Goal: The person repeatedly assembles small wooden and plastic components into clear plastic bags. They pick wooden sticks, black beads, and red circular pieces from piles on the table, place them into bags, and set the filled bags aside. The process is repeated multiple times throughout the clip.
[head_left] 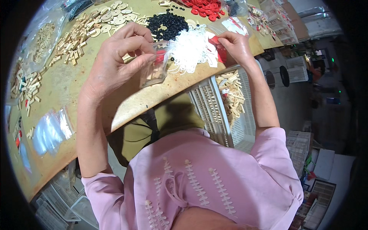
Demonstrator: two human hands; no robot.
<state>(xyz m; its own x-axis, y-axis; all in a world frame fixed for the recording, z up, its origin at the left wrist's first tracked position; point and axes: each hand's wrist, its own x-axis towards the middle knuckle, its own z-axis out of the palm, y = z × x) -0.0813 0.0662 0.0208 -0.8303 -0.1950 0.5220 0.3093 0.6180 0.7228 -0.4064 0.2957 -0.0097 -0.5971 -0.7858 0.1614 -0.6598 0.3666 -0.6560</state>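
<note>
My left hand (122,57) is closed on a small clear plastic bag (154,76), pinching it near its top between thumb and fingers. Red and pale wooden-looking pieces show through the plastic. To the right, beyond a bright pile of thin white strings (191,48), my right hand (237,46) is closed, its fingertips at a small red piece (214,40). Another flat red piece (222,56) lies just under those fingers, beside white slips. Small black rings (166,25) are heaped behind the bag.
Wooden discs (117,17), wooden blocks (73,42) and red discs (207,8) lie in heaps across the table. Flat clear bags (51,128) rest at the left. Below the table's front edge stands a plastic crate (214,111) holding wooden sticks (232,96).
</note>
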